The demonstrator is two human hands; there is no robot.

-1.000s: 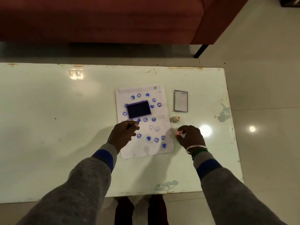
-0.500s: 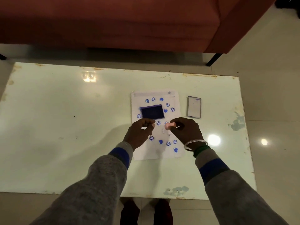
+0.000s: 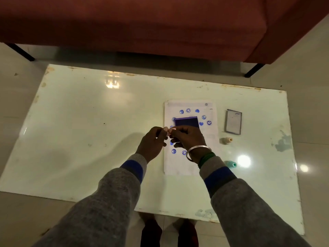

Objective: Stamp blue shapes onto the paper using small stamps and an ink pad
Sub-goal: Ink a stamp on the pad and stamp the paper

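Stamp point(image 3: 169, 132), a small pink one, was pinched between both hands above the paper's point(image 3: 211, 139) left edge, left hand point(image 3: 153, 141) and right hand point(image 3: 188, 139) each closed on an end. Its long axis ran roughly left-right. Best to turn its face down before pressing the ink pad point(image 3: 186, 121).

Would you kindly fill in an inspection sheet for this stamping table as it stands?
Surface: white table, glossy, edges chipped.
Job's things: paper with blue prints; ink pad open on it; pink stamp held between both hands.
Clutter: lid, beige stamp and green stamp right of the paper.
Grippers: left hand and right hand meet at the pink stamp.
Cables: nothing seen.
Surroundings: red sofa, tiled floor.
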